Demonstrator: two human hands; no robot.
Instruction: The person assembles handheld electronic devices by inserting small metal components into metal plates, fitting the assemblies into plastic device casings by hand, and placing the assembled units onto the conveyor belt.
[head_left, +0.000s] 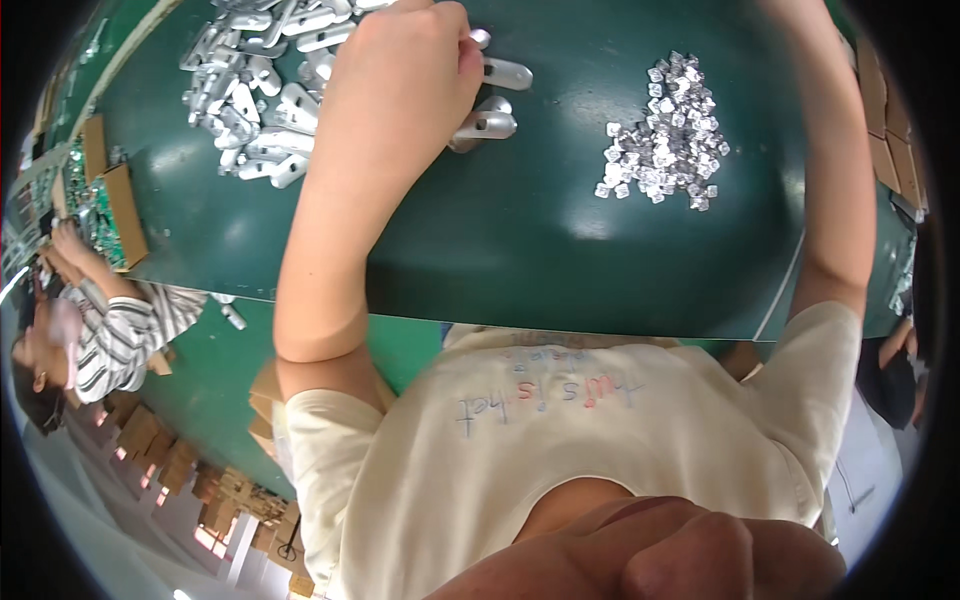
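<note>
Desk (600, 270): dark green and glossy.
Shirt lettering (545, 392): red and blue across cream cloth.
Left hand (405, 45): curled, fingertips hidden; from here I can't tell whether it grips anything.
Long silver pieces (298, 108): heaped left of that hand, cut off above; a few lie just right of it.
Small shiny pieces (665, 150): piled between the forearms.
Right hand: out of sight, state unknown; blurred forearm (838, 150) shows.

Bright; glare on green tabletop (500, 240); edges dark, bent; striped-shirted co-worker (115, 345) seemingly soft-focused.
</note>
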